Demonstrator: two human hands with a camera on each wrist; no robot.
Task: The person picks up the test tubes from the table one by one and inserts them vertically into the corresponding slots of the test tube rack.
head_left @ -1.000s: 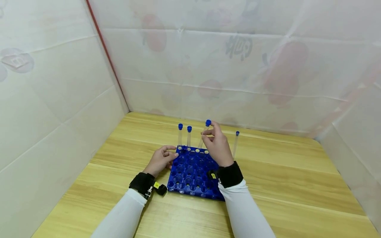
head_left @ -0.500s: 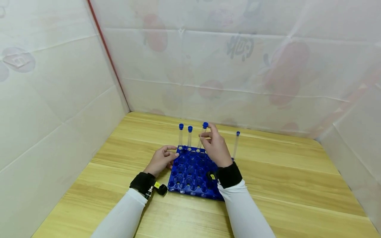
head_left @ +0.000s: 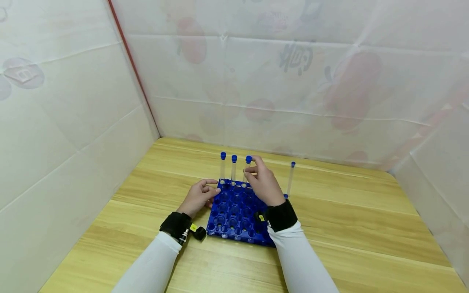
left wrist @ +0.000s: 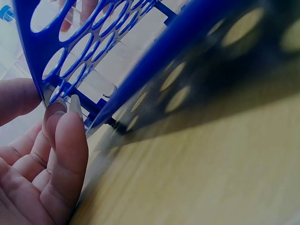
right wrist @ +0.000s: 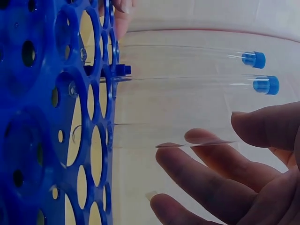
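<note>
Right hand point(head_left: 264, 185) pinches a clear blue-capped tube point(head_left: 247, 169) near its top with thumb and fingers, the tube standing almost upright in a hole of the back row of the blue rack point(head_left: 234, 213); whether it is fully seated can't be told, the hand hides the lower part. Two more capped tubes point(head_left: 222, 167) point(head_left: 233, 167) already stand in that row, at 9 o'clock from the held one, all three side by side. A fourth tube point(head_left: 290, 178) stands at the rack's right edge, at 3 o'clock from the hand, apart from the others. Left hand point(head_left: 198, 197) grips the rack's left far corner, fingertips point(left wrist: 63, 124) curled on its edge, steadying it on the wooden table point(head_left: 366, 228). Judged progress: three tubes in the back row, most rack holes unfilled, one tube off to the side.
</note>
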